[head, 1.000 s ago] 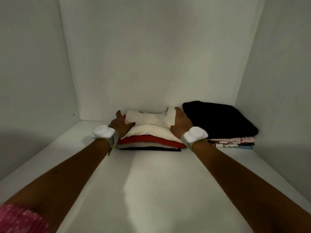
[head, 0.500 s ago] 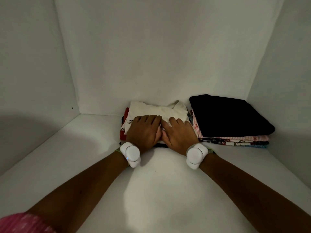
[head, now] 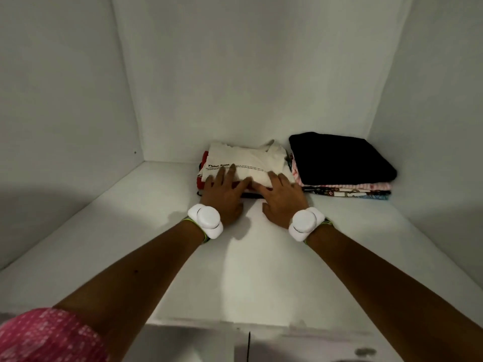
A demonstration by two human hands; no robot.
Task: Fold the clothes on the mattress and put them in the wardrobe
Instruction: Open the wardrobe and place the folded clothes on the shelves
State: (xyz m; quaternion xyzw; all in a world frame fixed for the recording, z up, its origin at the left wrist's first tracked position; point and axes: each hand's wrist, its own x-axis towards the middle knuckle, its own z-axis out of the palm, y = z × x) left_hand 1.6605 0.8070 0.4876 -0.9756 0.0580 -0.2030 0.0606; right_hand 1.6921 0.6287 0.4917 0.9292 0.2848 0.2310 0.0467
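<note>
At the near left corner, a pink dotted sleeve. On the white wardrobe shelf, toward the far wall, a short stack: cream shirt with a line of black print on top, red garment beneath it, a dark layer at the bottom. Left hand lies flat on the cream shirt's near edge, fingers straight and spread, white wrist band behind it. Right hand likewise flat, fingers straight, touching the same near edge. Just right of this stack, a second stack: black garment over pink-striped and patterned ones.
</note>
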